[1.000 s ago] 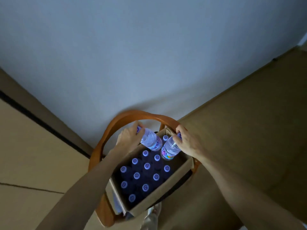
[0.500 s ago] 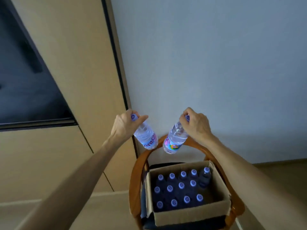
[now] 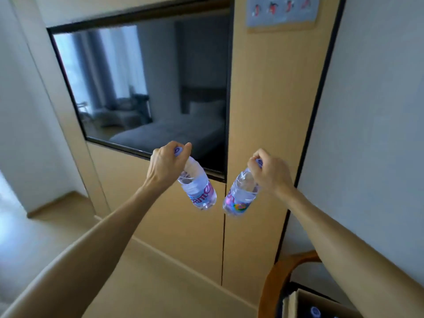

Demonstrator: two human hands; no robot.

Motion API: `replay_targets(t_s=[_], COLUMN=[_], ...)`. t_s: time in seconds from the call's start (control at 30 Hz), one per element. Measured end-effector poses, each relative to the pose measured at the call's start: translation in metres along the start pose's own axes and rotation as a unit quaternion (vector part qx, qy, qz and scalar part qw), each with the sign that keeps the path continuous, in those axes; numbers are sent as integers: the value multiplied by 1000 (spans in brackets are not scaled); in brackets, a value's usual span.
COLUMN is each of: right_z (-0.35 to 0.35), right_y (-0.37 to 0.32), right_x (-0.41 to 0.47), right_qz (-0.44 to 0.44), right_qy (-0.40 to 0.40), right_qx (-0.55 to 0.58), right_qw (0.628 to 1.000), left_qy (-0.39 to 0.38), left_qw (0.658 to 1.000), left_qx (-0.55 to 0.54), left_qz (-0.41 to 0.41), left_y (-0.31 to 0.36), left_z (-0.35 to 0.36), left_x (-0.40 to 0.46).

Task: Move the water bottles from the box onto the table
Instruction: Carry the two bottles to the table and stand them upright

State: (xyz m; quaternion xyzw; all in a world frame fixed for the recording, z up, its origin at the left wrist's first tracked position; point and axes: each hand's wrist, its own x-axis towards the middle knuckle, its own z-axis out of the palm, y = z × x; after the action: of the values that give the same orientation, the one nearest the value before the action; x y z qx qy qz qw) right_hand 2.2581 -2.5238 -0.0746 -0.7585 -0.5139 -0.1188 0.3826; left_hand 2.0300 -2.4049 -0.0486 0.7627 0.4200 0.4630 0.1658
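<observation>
My left hand [image 3: 165, 165] grips a clear water bottle [image 3: 200, 191] by its purple cap, and the bottle hangs down at an angle. In the same way my right hand [image 3: 269, 172] holds a second water bottle [image 3: 239, 196] by the cap, its colourful label at the bottom. Both bottles hang in the air in front of a wooden wall panel. A corner of the cardboard box [image 3: 305, 301] shows at the bottom right, with one bottle cap [image 3: 314, 312] visible inside. No table is in view.
The box rests on a chair with a curved wooden back [image 3: 275, 281]. A dark wall-mounted TV screen [image 3: 146, 88] sits in the wooden panel straight ahead. Light wooden floor [image 3: 149, 278] stretches to the left. A white wall [image 3: 371, 134] stands at the right.
Both hands lifted their bottles up out of the box. The view has swung up and to the left, so the box and chair now sit at the bottom right corner.
</observation>
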Motion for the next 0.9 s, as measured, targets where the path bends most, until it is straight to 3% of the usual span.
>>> replay_targets(t_s=[0.5,0.9], right_z=[195,330], right_y=[-276,-416], right_x=[97,162], right_qz=[-200,-305], right_qy=[-57,-85], right_qx=[91,185], right_qw=[974,930], left_qy=[136,209], left_qw=[980,944], left_qx=[143,248], left_qz=[-1,-68], left_y=[-185,-299], left_z=[-227,-310], left_x=[77,131])
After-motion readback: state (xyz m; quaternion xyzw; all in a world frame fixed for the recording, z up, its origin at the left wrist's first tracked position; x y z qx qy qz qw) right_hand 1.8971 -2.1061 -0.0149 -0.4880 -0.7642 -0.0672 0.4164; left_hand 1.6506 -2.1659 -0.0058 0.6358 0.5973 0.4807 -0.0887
